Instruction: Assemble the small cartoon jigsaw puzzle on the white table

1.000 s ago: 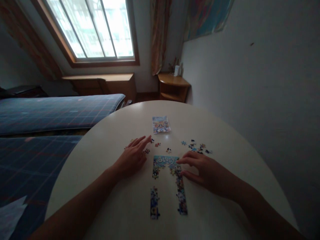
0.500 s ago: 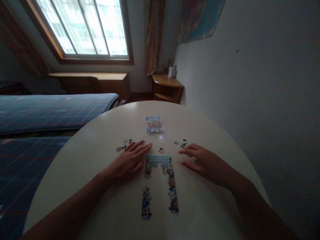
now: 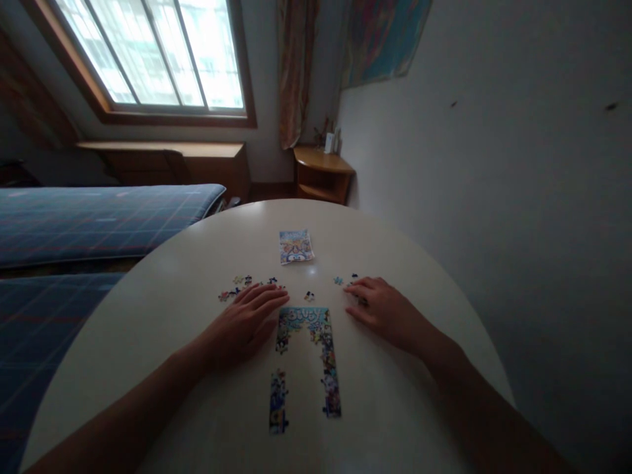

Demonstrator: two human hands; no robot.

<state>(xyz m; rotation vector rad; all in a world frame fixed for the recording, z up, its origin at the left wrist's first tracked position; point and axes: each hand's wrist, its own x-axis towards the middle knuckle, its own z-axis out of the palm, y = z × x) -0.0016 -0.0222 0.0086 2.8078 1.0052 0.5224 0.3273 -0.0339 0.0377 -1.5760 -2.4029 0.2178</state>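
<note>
A partly joined jigsaw puzzle (image 3: 309,342) lies on the round white table (image 3: 419,276), with a top strip, a long right column and a short separate left strip (image 3: 278,408). My left hand (image 3: 244,319) rests flat beside the puzzle's top left corner, fingers stretched out. Loose pieces (image 3: 241,284) lie just beyond its fingertips. My right hand (image 3: 380,306) lies over another scatter of loose pieces (image 3: 345,280) to the right of the puzzle, fingers extended and slightly curled. One single piece (image 3: 309,296) sits between the hands.
A small printed picture card (image 3: 295,246) lies further back on the table. Beds with blue checked covers (image 3: 99,217) stand to the left, a wooden corner shelf (image 3: 323,172) and a window behind, a white wall close on the right.
My right hand left the puzzle's top right corner and moved right and back onto the loose pieces. My left hand stayed flat, drawing slightly back. The view shifted right.
</note>
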